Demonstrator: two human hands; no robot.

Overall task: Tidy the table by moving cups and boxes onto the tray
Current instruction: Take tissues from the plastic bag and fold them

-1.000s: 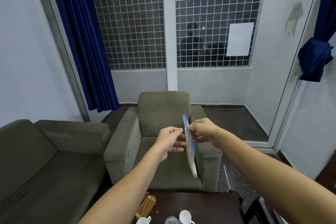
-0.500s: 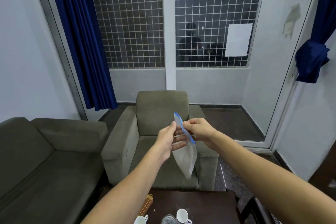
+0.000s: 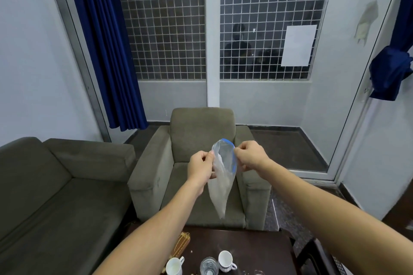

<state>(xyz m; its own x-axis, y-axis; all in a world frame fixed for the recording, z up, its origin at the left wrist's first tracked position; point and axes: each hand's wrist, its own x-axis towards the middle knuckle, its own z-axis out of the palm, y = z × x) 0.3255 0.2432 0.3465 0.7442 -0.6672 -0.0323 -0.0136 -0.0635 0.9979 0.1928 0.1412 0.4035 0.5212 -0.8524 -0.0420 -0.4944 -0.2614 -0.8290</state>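
I hold a clear plastic zip bag [image 3: 220, 187] with a blue seal strip up in front of me, above the table. My left hand [image 3: 200, 166] pinches its left lip and my right hand [image 3: 249, 155] pinches the blue-edged right lip, so the mouth gapes. The bag hangs down to a point. Below, on the dark wooden table [image 3: 252, 245], stand two white cups [image 3: 174, 265] [image 3: 225, 261] and a clear glass [image 3: 209, 266] between them. A brown and gold box [image 3: 181, 244] lies at the table's left edge. No tray is in view.
A grey armchair [image 3: 202, 131] faces me just beyond the table. A grey sofa [image 3: 55, 176] fills the left side. A dark chair edge [image 3: 312, 254] shows right of the table. Blue curtains and a grilled window stand behind.
The bag, held edge-on and flat a second ago, has been pulled apart at its mouth. Both hands drifted slightly apart. The view tilted down, showing more of the table.
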